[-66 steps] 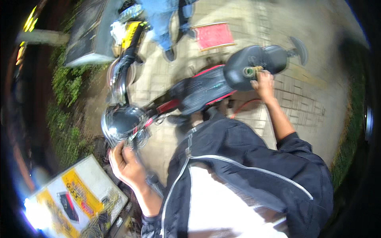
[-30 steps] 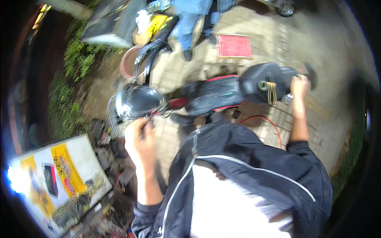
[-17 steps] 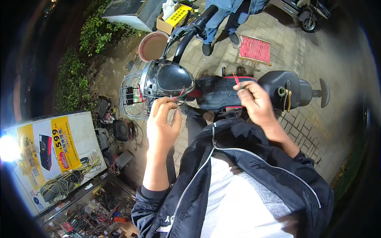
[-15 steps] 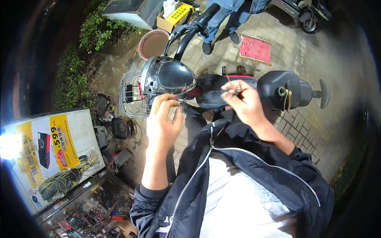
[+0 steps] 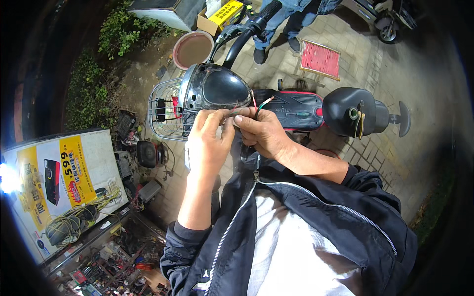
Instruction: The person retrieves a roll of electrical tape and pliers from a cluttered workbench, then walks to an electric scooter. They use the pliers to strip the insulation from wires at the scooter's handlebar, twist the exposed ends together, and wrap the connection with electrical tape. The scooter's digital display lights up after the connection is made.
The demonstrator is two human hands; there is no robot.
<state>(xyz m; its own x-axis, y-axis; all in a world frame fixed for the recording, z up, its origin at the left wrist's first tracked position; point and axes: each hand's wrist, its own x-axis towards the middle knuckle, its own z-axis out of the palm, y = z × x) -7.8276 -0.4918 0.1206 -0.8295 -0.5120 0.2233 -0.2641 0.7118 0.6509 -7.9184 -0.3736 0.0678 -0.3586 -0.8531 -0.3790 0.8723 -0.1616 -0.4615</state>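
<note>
My left hand (image 5: 208, 137) and my right hand (image 5: 264, 134) meet beside the dark headlight housing (image 5: 224, 90) of an electric scooter. Fingertips of the left pinch thin wires (image 5: 234, 111) with a dark covering and a bit of red. Closed thumb and fingers of the right touch the same spot and grip a cable. Out of the top of the right hand stick red, green and white wire ends (image 5: 265, 104). Where the strands meet between the fingertips is partly hidden.
The scooter's wire basket (image 5: 165, 109), handlebar grip (image 5: 270, 10), footboard (image 5: 296, 109) and black seat (image 5: 348, 111) surround my hands. A person in jeans (image 5: 284, 29) stands beyond, near a red woven stool (image 5: 320, 60). Left are a sign-covered box (image 5: 106, 153) and a tray of parts (image 5: 116, 261).
My right hand has moved left from over the footboard to my left hand, bringing its wires along. The left hand has shifted slightly right. The scooter's front looks slightly shifted right.
</note>
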